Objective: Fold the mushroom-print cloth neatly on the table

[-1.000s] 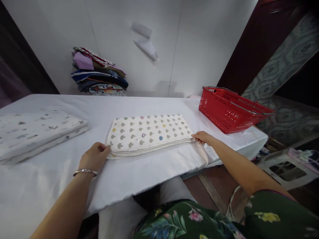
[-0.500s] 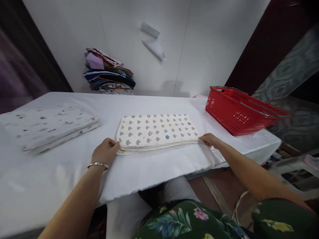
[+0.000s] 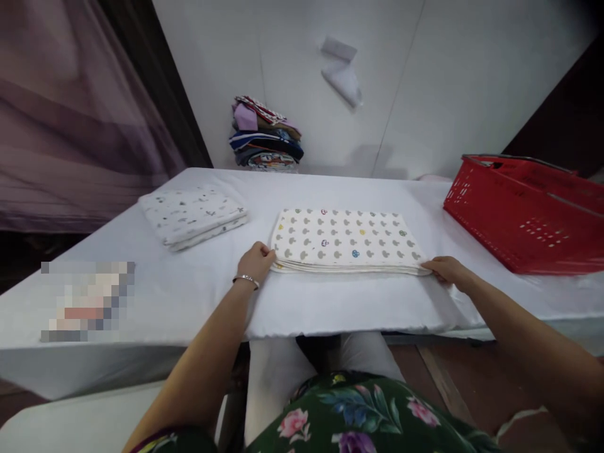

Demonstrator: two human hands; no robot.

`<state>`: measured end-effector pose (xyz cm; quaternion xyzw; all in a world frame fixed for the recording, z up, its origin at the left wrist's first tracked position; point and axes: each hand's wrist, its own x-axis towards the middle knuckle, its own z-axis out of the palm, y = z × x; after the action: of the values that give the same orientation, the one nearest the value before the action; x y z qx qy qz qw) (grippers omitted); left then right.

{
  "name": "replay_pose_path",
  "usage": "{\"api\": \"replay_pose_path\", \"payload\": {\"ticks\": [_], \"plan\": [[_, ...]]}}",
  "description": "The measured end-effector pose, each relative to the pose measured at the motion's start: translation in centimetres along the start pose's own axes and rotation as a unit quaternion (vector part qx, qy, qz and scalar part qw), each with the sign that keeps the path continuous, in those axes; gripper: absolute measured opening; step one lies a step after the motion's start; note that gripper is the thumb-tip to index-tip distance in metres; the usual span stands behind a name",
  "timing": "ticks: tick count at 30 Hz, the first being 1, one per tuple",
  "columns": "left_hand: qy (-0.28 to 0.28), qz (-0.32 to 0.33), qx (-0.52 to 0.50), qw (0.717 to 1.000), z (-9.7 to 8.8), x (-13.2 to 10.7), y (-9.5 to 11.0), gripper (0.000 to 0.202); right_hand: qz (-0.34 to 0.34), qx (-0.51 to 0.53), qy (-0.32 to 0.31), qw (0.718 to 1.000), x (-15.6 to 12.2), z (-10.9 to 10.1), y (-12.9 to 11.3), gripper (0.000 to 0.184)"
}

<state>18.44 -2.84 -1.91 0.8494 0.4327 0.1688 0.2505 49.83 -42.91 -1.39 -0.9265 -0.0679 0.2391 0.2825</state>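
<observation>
A folded cream cloth [image 3: 346, 238] with grey mushroom prints and a few coloured ones lies flat on the white-covered table [image 3: 325, 308]. Its layered edge faces me. My left hand [image 3: 256, 261], with a silver bangle at the wrist, pinches the near left corner. At the near right corner my right hand [image 3: 446, 270] grips the cloth between thumb and fingers. To the left rests another folded white cloth [image 3: 193, 214] with small dark prints, apart from both hands.
A red plastic basket [image 3: 523, 217] stands at the right of the table. Behind the table's far edge is a stack of folded clothes [image 3: 267, 135] by the wall. A blurred-out item [image 3: 89, 302] lies at the left front. A purple curtain [image 3: 80, 113] hangs at the left.
The view has swung left, so everything sits further right and the blurred-out item at the left has come into sight. Both hands keep the same corners of the mushroom-print cloth.
</observation>
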Motion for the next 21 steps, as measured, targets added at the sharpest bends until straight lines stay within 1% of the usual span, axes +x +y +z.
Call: {"api": "replay_pose_path", "payload": {"ticks": [2,4,5,7,8,10,12,13,14,15,16,17,18,19,21], "plan": [[0.007,0.0,0.0,1.0,0.1,-0.1,-0.1,0.016,-0.012,-0.006,0.012,1.0,0.0,0.0,0.1,0.03],[0.014,0.004,0.006,1.0,0.2,-0.1,-0.1,0.015,-0.026,-0.06,0.018,0.998,-0.2,-0.3,-0.2,0.029],[0.017,0.005,0.01,1.0,0.2,-0.2,0.0,0.015,-0.038,-0.104,0.033,0.993,-0.4,-0.4,-0.4,0.029],[0.013,0.008,0.021,1.0,0.1,-0.2,0.2,0.017,-0.081,-0.196,0.094,0.973,-1.1,-0.5,-0.8,0.031],[0.006,0.008,0.028,1.0,0.0,-0.3,0.3,0.018,-0.116,-0.226,0.131,0.958,-1.5,-0.4,-1.0,0.033],[-0.006,0.004,0.056,0.998,-0.4,-0.4,0.7,0.02,-0.219,-0.237,0.182,0.929,-2.5,0.5,-1.4,0.033],[0.009,0.022,0.097,0.995,-0.7,-0.8,1.3,0.021,-0.347,-0.208,0.18,0.897,-3.4,1.9,-1.8,0.028],[0.03,0.05,0.117,0.991,-0.8,-1.1,1.6,0.021,-0.407,-0.192,0.173,0.876,-3.8,2.7,-2.0,0.027],[0.053,0.092,0.131,0.986,-0.8,-1.5,2.1,0.021,-0.461,-0.18,0.165,0.853,-4.1,3.6,-2.3,0.027],[0.071,0.145,0.14,0.977,-0.7,-1.9,2.5,0.022,-0.508,-0.174,0.155,0.829,-4.2,4.4,-2.7,0.027],[0.077,0.203,0.142,0.966,-0.5,-2.4,3.0,0.022,-0.547,-0.174,0.145,0.806,-4.3,5.1,-3.1,0.026],[0.071,0.259,0.141,0.953,-0.2,-2.9,3.4,0.022,-0.577,-0.178,0.134,0.786,-4.2,5.7,-3.5,0.027],[0.053,0.31,0.138,0.939,0.2,-3.4,3.9,0.022,-0.598,-0.185,0.12,0.771,-4.1,6.1,-3.9,0.027],[0.03,0.351,0.134,0.926,0.7,-3.8,4.3,0.023,-0.611,-0.193,0.105,0.76,-3.9,6.5,-4.3,0.028],[-0.009,0.402,0.13,0.906,1.6,-4.3,4.9,0.025,-0.618,-0.213,0.087,0.752,-3.7,7.0,-5.1,0.031]]}}
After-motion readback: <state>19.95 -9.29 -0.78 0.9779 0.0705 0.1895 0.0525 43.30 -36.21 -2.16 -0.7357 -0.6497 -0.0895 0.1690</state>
